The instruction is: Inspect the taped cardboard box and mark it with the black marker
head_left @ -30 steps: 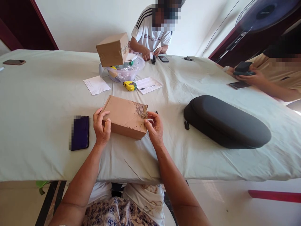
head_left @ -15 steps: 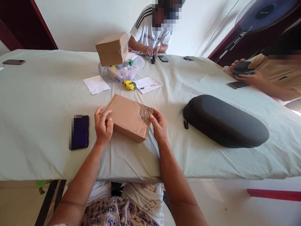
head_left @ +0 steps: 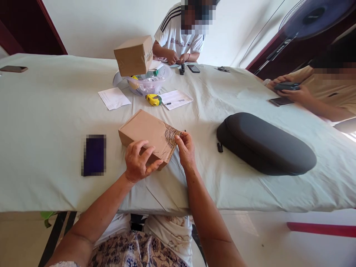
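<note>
A closed brown cardboard box lies in front of me on the cloth-covered table, with dark looping scribbles on the right end of its top. My right hand grips that end between thumb and fingers. A small dark tip shows behind those fingers; what it is I cannot make out. My left hand is open, fingers spread, over the near long side of the box, and whether it touches the cardboard is unclear. Left of the box lies a dark blue flat object, partly blurred out.
Beyond the box are a yellow tape measure, papers and a plastic basin with another carton on top. A long black case lies right, beside a small black piece. Two people sit across and at right.
My left hand has moved from the box's left end to its near side, to the right and toward me. The box has turned slightly. My right hand stays at the scribbled end.
</note>
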`<state>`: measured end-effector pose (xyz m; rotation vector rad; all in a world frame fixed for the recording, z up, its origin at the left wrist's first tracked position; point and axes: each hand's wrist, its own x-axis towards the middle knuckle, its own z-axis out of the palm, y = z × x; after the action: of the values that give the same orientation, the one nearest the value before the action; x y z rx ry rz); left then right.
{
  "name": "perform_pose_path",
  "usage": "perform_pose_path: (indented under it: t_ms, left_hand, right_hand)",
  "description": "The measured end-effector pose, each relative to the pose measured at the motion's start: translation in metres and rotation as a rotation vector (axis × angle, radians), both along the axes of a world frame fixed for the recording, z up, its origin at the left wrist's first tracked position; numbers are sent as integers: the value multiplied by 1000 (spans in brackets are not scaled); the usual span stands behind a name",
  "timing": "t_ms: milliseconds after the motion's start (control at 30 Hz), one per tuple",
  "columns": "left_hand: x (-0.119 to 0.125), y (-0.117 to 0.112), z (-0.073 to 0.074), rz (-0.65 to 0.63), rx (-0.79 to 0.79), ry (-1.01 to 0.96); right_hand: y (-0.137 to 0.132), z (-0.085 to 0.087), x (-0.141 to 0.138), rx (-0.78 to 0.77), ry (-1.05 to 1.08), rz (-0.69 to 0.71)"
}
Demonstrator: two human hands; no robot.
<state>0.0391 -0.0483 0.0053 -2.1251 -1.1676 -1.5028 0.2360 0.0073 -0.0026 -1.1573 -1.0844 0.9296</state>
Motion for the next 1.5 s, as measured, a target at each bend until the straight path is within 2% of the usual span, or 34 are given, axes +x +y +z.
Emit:
perform_pose_path:
  t_ms: [200, 633, 900, 1000, 1100, 1267, 1500]
  left_hand:
    - [4, 2, -2, 11, -30, 58]
    - [-8, 11, -4, -71, -185, -141]
    - [-15, 19, -11, 50, -269, -211]
    - [-18, 22, -13, 52, -342, -279]
    - [-20, 23, -14, 33, -351, -327]
    - [-22, 23, -10, 50, -299, -413]
    - [-32, 23, 3, 56, -355, -681]
  right_hand:
    - [-1, -1, 0, 22, -69, -19]
    - [-5, -1, -3, -19, -96, 161]
    - [-1, -11, -3, -1, -103, 226]
    - [1, -14, -4, 18, -103, 222]
    - [1, -14, -5, 34, -106, 228]
    - [-1, -8, -5, 21, -152, 242]
    - [-1, -10, -3, 36, -207, 223]
